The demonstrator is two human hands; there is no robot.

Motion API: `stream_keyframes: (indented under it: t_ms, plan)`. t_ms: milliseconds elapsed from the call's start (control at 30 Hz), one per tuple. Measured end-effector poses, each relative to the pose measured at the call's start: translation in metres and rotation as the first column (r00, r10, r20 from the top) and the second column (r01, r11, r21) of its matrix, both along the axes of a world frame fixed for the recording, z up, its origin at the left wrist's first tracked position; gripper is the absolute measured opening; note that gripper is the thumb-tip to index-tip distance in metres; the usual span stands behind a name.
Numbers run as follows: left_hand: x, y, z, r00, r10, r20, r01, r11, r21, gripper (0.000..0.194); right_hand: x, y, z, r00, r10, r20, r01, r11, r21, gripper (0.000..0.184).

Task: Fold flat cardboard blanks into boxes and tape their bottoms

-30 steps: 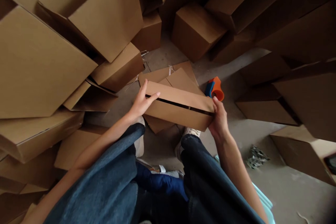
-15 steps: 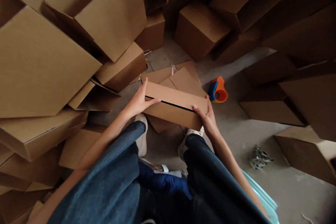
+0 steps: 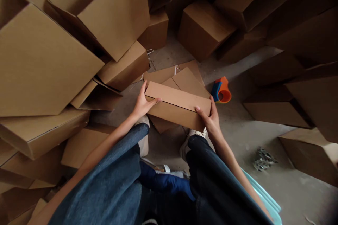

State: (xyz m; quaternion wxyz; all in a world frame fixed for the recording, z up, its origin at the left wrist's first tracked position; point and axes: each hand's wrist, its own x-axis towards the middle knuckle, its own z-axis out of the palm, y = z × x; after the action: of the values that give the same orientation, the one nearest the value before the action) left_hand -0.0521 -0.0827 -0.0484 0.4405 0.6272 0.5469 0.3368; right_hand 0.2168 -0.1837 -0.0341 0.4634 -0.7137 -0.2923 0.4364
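Observation:
A long, narrow cardboard box [image 3: 176,103] is held up between my two hands, above flattened cardboard on the floor. Its left end is gripped by my left hand [image 3: 144,102], with the thumb along the upper front edge. My right hand [image 3: 210,114] grips the right end, thumb on the top near the seam and fingers behind the end. A thin dark gap runs along the box's front edge, where two panels meet. Beneath the box lie flat cardboard pieces [image 3: 190,81].
An orange and blue tape dispenser [image 3: 222,90] stands on the floor to the right. Large cardboard boxes [image 3: 47,66] are piled at left, with more boxes [image 3: 206,28] ahead and at right. A crumpled silvery bundle [image 3: 264,159] and a turquoise plastic stool [image 3: 261,193] are at lower right.
The wide black gap along the box's front edge has narrowed to a thin line as the panels came together. Both hands keep their hold; the whole view has shifted slightly.

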Motion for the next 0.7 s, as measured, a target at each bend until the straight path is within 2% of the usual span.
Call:
stream_keyframes:
  t_ms: [200,400,533,700]
  plan:
    - [0.002,0.005,0.008,0.995,0.023,-0.095,-0.027,0.999,-0.035,0.103,-0.005,0.001,-0.001,1.000,-0.026,-0.001,0.026,0.999,0.021,0.108]
    - [0.004,0.009,0.013,0.995,0.025,-0.099,-0.031,0.998,-0.061,0.102,-0.008,-0.003,-0.001,1.000,-0.008,0.017,0.007,0.999,0.035,0.098]
    - [0.004,0.008,0.013,0.992,0.038,-0.118,-0.045,0.997,-0.055,0.102,-0.006,-0.008,-0.003,0.999,0.030,-0.032,-0.028,0.998,0.060,0.089]
    - [0.005,0.009,0.014,0.989,0.011,-0.147,-0.019,0.999,-0.050,0.100,-0.006,-0.005,-0.004,0.992,-0.010,-0.129,0.021,0.996,0.083,0.092]
